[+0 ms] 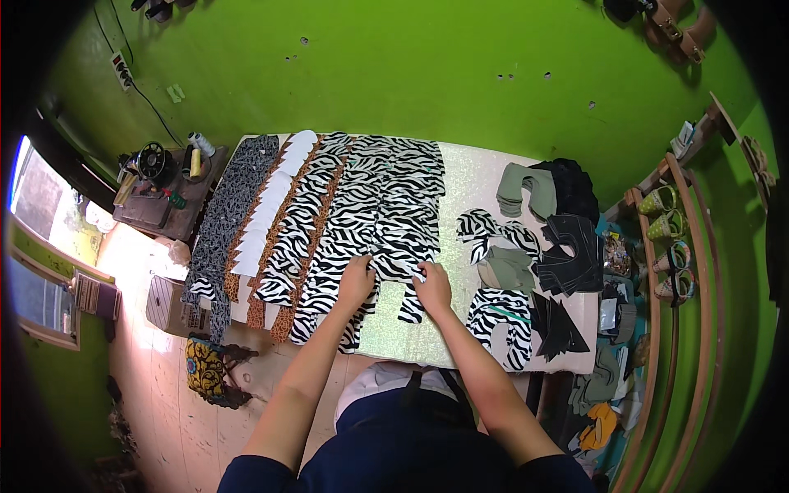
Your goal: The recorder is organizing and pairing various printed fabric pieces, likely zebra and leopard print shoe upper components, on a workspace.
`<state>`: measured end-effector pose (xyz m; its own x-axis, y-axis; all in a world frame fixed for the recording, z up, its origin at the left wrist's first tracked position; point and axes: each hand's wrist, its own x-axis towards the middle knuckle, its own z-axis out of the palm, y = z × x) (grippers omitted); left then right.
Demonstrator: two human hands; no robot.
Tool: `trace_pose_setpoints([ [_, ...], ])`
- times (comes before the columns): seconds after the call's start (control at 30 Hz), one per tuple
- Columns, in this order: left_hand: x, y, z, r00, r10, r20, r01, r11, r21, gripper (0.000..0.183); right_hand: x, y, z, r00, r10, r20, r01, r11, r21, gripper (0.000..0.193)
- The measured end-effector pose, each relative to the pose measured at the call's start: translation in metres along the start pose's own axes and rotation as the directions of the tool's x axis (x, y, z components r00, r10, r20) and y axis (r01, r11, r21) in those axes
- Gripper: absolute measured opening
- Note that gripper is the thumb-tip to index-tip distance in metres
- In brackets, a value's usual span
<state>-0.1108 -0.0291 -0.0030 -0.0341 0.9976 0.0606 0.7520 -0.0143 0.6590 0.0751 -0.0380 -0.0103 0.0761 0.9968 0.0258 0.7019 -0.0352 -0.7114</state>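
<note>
Both my hands work at the front end of rows of black-and-white zebra-print cut pieces (408, 205) on the table. My left hand (356, 281) rests on the zebra print, its fingers closed at a piece's edge. To its right, my right hand (432, 287) pinches the edge of a zebra-print piece (408, 311) whose lower part hangs down beside the thumb. My fingertips are partly hidden. Left of these lie overlapping white scalloped pieces (271, 205), brown spotted strips (282, 324) and dark grey patterned pieces (230, 201).
On the table's (460, 185) right side are stacks of grey-green curved pieces (526, 187), black pieces (571, 259) and black pointed pieces (555, 324). A sewing machine (152, 164) stands at the left. A wooden rack (657, 329) with sandals (664, 215) is at the right. A patterned stool (207, 370) stands front left.
</note>
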Motion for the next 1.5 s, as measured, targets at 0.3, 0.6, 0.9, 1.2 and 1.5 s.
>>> trace_pose_setpoints([
  [0.3,-0.011,0.007,0.021,0.974,0.210,-0.088,-0.145,0.871,0.470,0.027,-0.004,0.004,-0.003,0.996,-0.070,0.057,0.079,0.978,-0.191,0.042],
  [0.6,-0.055,0.100,0.062,0.917,0.399,-0.007,-0.396,0.913,0.092,0.023,-0.050,0.051,-0.083,0.947,-0.286,-0.146,0.263,0.952,-0.154,0.019],
  [0.9,-0.110,0.177,0.132,0.957,0.200,0.211,-0.217,0.974,0.061,0.047,-0.103,0.131,-0.168,0.983,-0.148,-0.105,0.097,0.918,-0.385,0.039],
  [1.2,-0.127,0.198,0.147,0.979,0.172,0.112,-0.196,0.945,0.263,0.056,-0.100,0.144,-0.189,0.983,-0.182,0.001,0.172,0.926,-0.336,0.036],
  [1.5,-0.133,0.210,0.134,0.974,0.211,-0.081,-0.194,0.966,0.171,0.055,-0.089,0.136,-0.202,0.942,-0.327,-0.072,0.297,0.916,-0.271,0.032],
])
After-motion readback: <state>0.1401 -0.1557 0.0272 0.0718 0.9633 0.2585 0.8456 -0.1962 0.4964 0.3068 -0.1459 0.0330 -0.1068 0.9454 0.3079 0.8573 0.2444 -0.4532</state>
